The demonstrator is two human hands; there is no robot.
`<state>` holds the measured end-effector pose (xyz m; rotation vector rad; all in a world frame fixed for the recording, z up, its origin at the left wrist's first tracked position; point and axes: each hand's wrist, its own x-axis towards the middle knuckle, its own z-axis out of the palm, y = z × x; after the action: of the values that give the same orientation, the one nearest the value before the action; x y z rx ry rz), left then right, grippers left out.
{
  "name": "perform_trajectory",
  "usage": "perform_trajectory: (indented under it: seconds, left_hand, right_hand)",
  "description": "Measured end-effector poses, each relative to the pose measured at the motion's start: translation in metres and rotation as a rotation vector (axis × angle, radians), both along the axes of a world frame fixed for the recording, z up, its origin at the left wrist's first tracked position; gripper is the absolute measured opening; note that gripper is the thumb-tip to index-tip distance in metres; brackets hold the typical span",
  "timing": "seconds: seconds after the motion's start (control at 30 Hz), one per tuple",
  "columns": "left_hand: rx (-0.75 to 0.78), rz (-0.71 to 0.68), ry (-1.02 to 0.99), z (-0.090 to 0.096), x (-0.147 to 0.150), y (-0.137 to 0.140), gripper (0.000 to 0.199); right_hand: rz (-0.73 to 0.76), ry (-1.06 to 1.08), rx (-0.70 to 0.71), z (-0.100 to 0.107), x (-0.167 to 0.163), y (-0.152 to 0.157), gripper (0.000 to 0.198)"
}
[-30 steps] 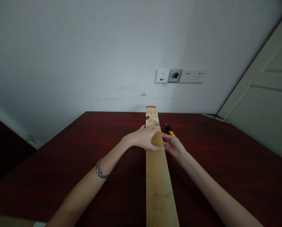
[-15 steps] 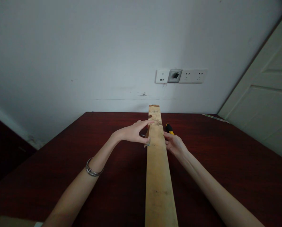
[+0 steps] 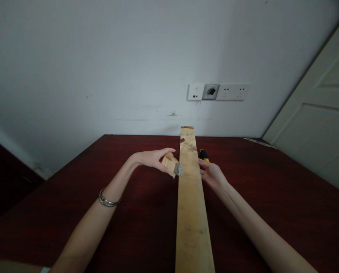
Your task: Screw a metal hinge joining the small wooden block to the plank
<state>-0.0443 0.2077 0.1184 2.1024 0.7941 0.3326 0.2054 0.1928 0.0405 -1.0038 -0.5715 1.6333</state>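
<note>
A long wooden plank [image 3: 191, 204] runs from the bottom of the view toward the wall. On its left edge a small metal hinge [image 3: 178, 169] joins it to a short wood block [image 3: 169, 163]. My left hand [image 3: 152, 158], with a silver bangle on the wrist, grips that block between thumb and fingers, tilted out beside the plank. Against the plank's right side rests my right hand [image 3: 212, 174], its fingertips partly hidden behind the edge. Just beyond those fingers lies a black and yellow tool handle [image 3: 204, 154]; the rest of it is out of sight.
The dark red table [image 3: 124, 235] reaches back to a pale wall [image 3: 115, 68] with several socket plates [image 3: 232, 92]. A white panelled door [image 3: 323, 113] stands at the right. A thin patterned strip [image 3: 259, 142] lies at the table's back right.
My left hand has swung the block outward to the left, so the hinge shows. The plank's far part has shifted slightly right. My right hand has barely moved.
</note>
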Motion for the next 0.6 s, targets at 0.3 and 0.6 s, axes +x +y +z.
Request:
perform_trajectory:
  seconds: [0.3, 0.6]
  left_hand:
    - [-0.366, 0.256, -0.071, -0.007, -0.003, 0.008, 0.052]
    - [-0.453, 0.337, -0.041, -0.023, 0.001, 0.019, 0.031]
  right_hand:
    - [-0.032, 0.009, 0.009, -0.002, -0.001, 0.0, 0.021]
    - [-0.022, -0.028, 0.012, -0.005, 0.0, 0.001, 0.021]
